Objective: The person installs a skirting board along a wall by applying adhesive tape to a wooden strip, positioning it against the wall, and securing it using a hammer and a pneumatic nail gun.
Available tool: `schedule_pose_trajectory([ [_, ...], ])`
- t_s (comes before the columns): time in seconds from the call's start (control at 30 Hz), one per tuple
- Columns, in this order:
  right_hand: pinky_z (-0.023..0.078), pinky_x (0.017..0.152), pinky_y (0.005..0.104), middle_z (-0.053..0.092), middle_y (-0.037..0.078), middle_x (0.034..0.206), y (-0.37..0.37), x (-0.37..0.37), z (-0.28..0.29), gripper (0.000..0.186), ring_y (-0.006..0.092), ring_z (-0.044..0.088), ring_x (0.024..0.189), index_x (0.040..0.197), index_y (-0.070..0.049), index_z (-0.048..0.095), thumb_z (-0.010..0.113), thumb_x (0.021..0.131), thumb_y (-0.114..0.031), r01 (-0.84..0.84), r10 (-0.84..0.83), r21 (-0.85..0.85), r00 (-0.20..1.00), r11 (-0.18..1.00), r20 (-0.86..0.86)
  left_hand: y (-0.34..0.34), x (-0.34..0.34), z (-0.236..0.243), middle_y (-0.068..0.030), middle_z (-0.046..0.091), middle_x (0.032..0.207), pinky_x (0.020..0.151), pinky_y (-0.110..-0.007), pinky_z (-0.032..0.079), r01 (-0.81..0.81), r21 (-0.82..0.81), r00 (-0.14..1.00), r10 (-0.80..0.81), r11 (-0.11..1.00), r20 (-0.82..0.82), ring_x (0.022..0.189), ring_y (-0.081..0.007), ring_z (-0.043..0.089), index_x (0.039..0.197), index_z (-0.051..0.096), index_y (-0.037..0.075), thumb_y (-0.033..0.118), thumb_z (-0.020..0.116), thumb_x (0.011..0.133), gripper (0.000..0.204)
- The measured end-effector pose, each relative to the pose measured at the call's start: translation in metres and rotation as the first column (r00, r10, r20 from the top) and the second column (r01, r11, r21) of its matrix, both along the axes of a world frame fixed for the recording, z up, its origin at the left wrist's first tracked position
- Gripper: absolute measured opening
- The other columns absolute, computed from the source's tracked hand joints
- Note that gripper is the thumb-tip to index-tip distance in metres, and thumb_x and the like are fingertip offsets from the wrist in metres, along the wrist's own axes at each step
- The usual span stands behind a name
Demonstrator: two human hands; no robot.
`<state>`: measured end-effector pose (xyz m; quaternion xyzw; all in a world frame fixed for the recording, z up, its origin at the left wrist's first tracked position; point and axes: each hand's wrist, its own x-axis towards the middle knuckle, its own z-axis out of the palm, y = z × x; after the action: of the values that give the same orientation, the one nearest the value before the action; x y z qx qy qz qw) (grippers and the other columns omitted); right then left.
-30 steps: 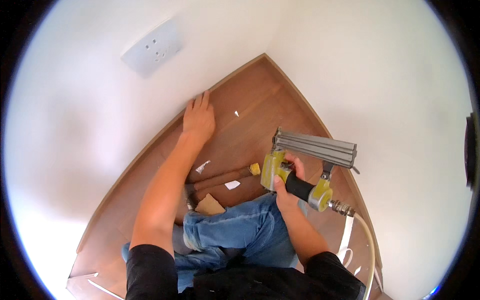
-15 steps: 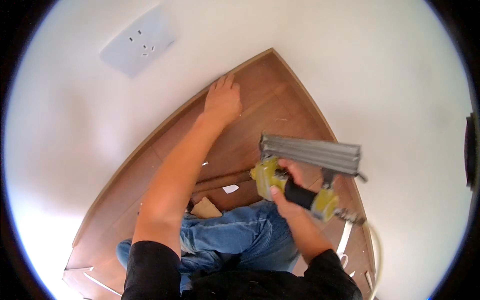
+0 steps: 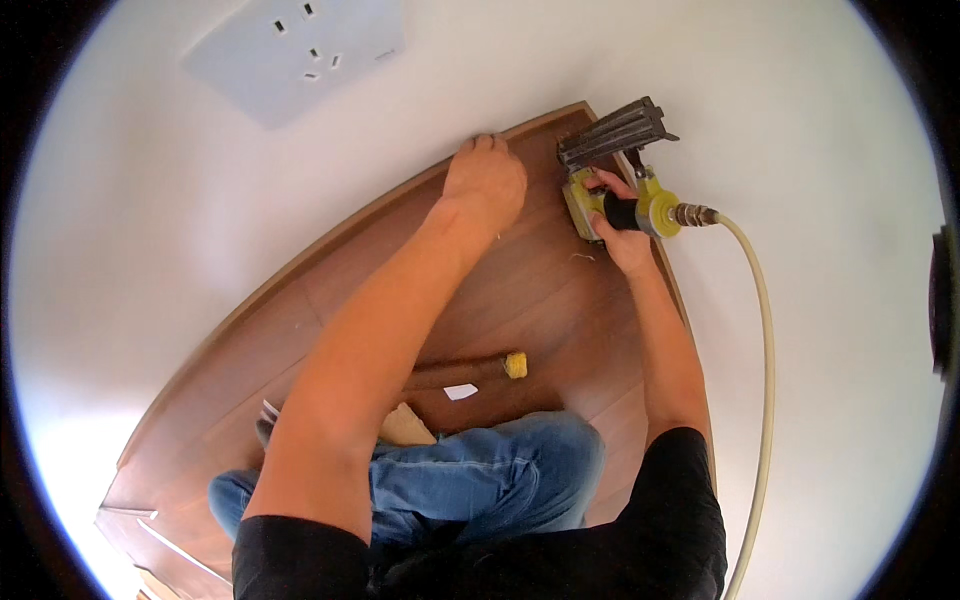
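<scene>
My left hand point(image 3: 485, 180) is closed on the wooden baseboard trim point(image 3: 355, 222) near the wall corner, its fingers bent at the top edge. My right hand point(image 3: 625, 243) grips a yellow, black and grey pneumatic nail gun point(image 3: 582, 205) by its black handle. The gun sits just right of my left hand, its nose close to the corner; whether it touches the trim is hidden. A pale air hose point(image 3: 762, 320) runs from its metal coupling down along the right wall.
Wooden floorboards point(image 3: 540, 290) meet two white walls. A socket plate point(image 3: 290, 60) is on the left wall. Near my bent jeans-clad legs point(image 3: 470, 465) lie a long dark tool with a yellow end point(image 3: 515, 365), a white scrap point(image 3: 460, 391) and a tan board piece point(image 3: 405, 425).
My right hand has carried the nail gun up and forward toward the corner. My left hand has slid up and right along the trim, its fingers now more curled.
</scene>
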<state>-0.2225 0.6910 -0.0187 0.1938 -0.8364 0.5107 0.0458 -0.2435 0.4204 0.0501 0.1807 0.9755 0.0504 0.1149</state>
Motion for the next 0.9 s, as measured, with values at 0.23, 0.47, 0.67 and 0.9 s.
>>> schedule_pose_trajectory([
  [0.23,0.039,0.116,0.0391,0.067,0.009,0.125,0.005,-0.021,-0.008,0.056,0.0246,0.058,0.124,0.136,-0.002,0.06,0.07,0.081,-0.003,-0.001,0.002,0.017,0.997,1.0,-0.073,0.01,0.012,0.015,-0.0185,0.058,0.144,0.116,-0.044,0.04,0.039,-0.062,0.994,-0.045,0.997,-0.104,0.136,-0.0331,0.051,0.121,0.073,0.001,0.017,0.055,0.098,0.034],
  [0.47,0.038,0.115,0.0383,0.066,0.01,0.126,-0.005,-0.021,-0.01,0.057,0.0238,0.057,0.124,0.138,-0.001,0.057,0.069,0.083,-0.002,-0.004,0.004,-0.021,1.0,1.0,0.03,0.006,0.016,-0.013,-0.0198,0.054,0.15,0.121,-0.045,0.036,-0.056,0.061,0.983,0.065,0.997,-0.169,0.143,-0.0338,0.047,0.122,0.072,-0.002,0.018,0.056,0.095,0.037],
  [0.67,0.039,0.114,0.0372,0.066,0.01,0.124,-0.005,-0.02,-0.018,0.056,0.0231,0.058,0.122,0.137,-0.002,0.057,0.068,0.082,0.0,-0.004,0.007,-0.083,0.999,0.997,0.039,0.004,0.015,-0.012,-0.0198,0.054,0.151,0.121,-0.044,0.036,0.018,-0.02,0.994,-0.02,1.0,-0.109,0.143,-0.0328,0.047,0.121,0.073,-0.003,0.018,0.056,0.095,0.038],
  [0.9,0.042,0.113,0.0376,0.067,0.009,0.124,-0.004,-0.023,-0.019,0.057,0.0222,0.059,0.121,0.137,-0.002,0.057,0.07,0.082,-0.001,0.0,0.001,-0.075,1.0,0.997,0.014,0.002,0.018,-0.02,-0.0197,0.055,0.15,0.121,-0.043,0.033,0.011,-0.006,0.976,-0.012,1.0,-0.216,0.141,-0.0316,0.047,0.122,0.073,-0.002,0.02,0.048,0.103,0.038],
])
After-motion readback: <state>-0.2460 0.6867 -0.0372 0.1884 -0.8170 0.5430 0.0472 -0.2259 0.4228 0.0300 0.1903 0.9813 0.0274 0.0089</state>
